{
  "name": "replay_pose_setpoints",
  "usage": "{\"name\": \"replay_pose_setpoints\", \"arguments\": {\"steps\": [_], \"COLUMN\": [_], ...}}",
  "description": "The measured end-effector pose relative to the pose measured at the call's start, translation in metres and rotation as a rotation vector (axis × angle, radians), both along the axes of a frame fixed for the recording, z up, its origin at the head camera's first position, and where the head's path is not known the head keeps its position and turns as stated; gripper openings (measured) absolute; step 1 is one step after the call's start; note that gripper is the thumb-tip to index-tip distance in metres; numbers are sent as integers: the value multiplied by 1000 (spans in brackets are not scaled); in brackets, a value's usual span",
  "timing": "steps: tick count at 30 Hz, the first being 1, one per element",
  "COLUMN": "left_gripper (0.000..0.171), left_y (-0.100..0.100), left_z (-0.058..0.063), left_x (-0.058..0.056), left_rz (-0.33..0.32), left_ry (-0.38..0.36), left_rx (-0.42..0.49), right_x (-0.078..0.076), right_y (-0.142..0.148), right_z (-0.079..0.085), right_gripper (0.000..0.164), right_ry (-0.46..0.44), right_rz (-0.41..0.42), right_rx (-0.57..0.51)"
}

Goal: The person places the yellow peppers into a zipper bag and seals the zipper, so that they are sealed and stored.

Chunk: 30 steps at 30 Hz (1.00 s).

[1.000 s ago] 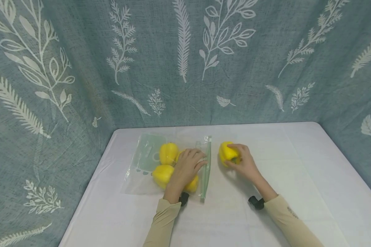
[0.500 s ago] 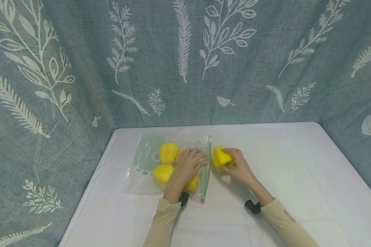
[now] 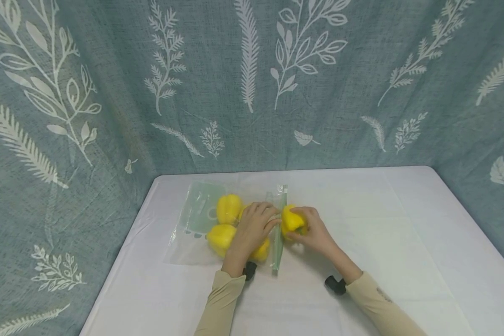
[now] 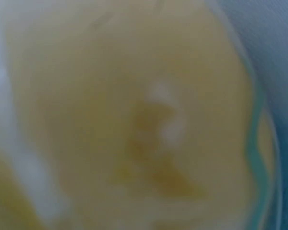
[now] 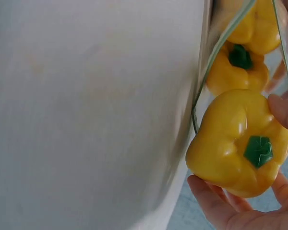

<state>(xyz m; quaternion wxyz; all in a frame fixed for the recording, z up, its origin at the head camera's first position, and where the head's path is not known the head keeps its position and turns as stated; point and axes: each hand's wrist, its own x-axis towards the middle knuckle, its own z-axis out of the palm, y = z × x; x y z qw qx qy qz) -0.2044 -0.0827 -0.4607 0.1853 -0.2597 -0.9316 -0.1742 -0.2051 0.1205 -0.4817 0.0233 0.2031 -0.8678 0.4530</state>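
A clear zip bag (image 3: 182, 249) with a green zip strip (image 3: 278, 252) lies flat with its mouth to the right. Several yellow bell peppers (image 3: 229, 210) are inside it. My left hand (image 3: 254, 231) lies over the bag's mouth end and grips the upper edge. With thumb and fingers, my right hand (image 3: 312, 231) holds another yellow bell pepper (image 3: 291, 220) at the mouth. In the right wrist view this bell pepper (image 5: 225, 139) has its green stem toward the camera, and the two bag edges stand apart behind it. The left wrist view is a blur of bag film and yellow.
A white cloth covers the table (image 3: 382, 224). Behind and at both sides hangs a blue-green curtain (image 3: 340, 140) with white leaf prints. Black wrist cameras (image 3: 335, 284) sit under both wrists.
My right hand has carried its bell pepper left and slightly nearer, from beside the bag to its mouth. My left hand and the bag have stayed in place.
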Motion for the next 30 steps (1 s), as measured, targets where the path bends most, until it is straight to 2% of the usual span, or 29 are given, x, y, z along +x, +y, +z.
{"name": "replay_pose_setpoints", "arguments": {"steps": [8,13,18,25,30], "left_gripper": [30,31,30,32,32], "left_y": [0,0,1,1,1], "left_z": [1,0,-1,-1,-1], "left_x": [1,1,1,0,1], "left_rz": [9,10,15,24,31], "left_ry": [-18,-20,-25,-39,-47], "left_rx": [-25,-25,-19,-25,-25], "right_x": [3,6,9,10,10], "right_y": [-11,-14,-11,-3,1], "right_z": [-4,-4,-2,1,2], "right_gripper": [63,61,57,48,45], "right_ry": [-40,-98,-133,-129,-158], "right_rz": [10,57,99,136,153], "right_rx": [9,-42,-87,-82,-94]}}
